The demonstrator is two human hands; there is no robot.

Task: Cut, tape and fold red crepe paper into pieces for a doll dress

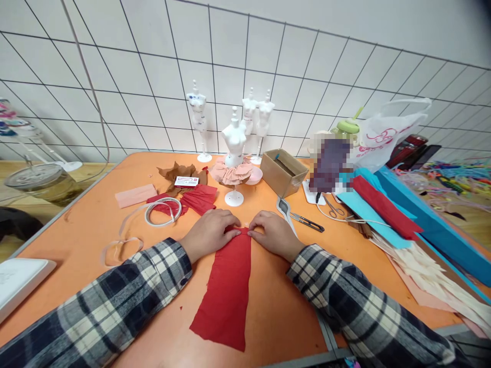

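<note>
my left hand (210, 232): pressed flat on the far end of the red strip, centre of frame
my right hand (273, 234): fingertips pinching the same end, just right of centre
red strip (227, 291): lies lengthwise on the orange table (276, 312)
mannequin (234, 140): upright above my hands, pink ruffle at its waist
scissors (307, 221): right of my right hand

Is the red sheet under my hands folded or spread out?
Mostly spread: the red sheet lies flat on the orange table; only its far edge is pinched by the left hand and right hand.

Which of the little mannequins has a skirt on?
The front mannequin: it alone wears a pink ruffled skirt; the three mannequins behind it have none.
</note>
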